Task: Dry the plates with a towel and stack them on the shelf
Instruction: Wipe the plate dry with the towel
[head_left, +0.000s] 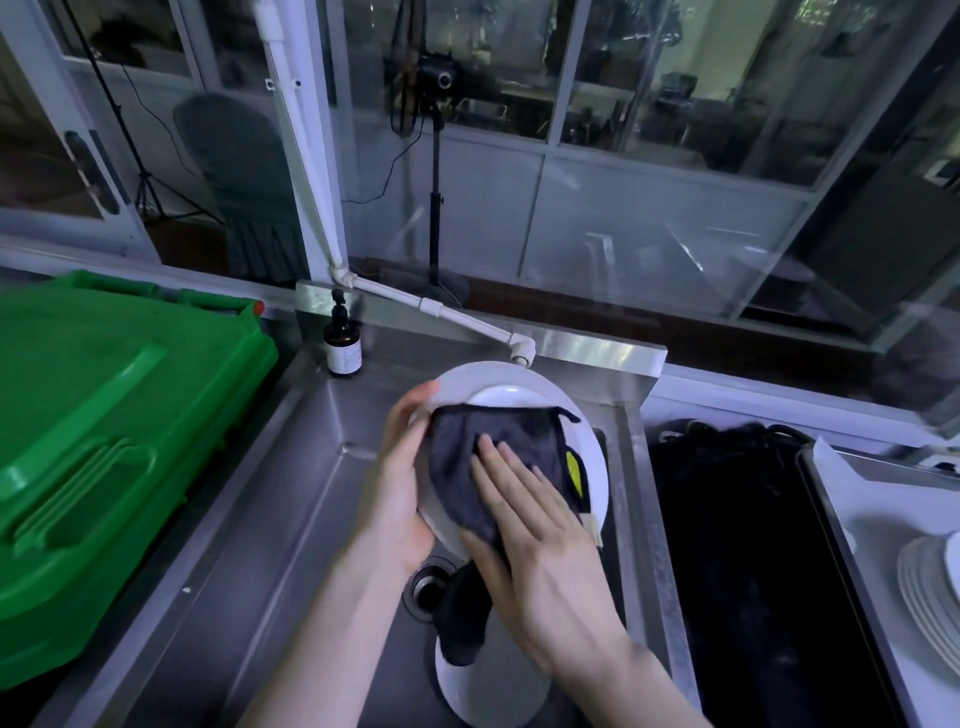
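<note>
Over steel sink (291, 519): left hand (400, 467) grips round white plate (519, 379) by rim; right hand (524, 519) flat, pressing dark grey towel (498, 431); stacked white plates (930, 587) lie rightward.

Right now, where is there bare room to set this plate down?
Bare steel on the sink floor, between its left wall and the drain. Also the tray, beyond the plate stack. Crowded: beside the drain, where a second plate lies under the hanging towel.
</note>
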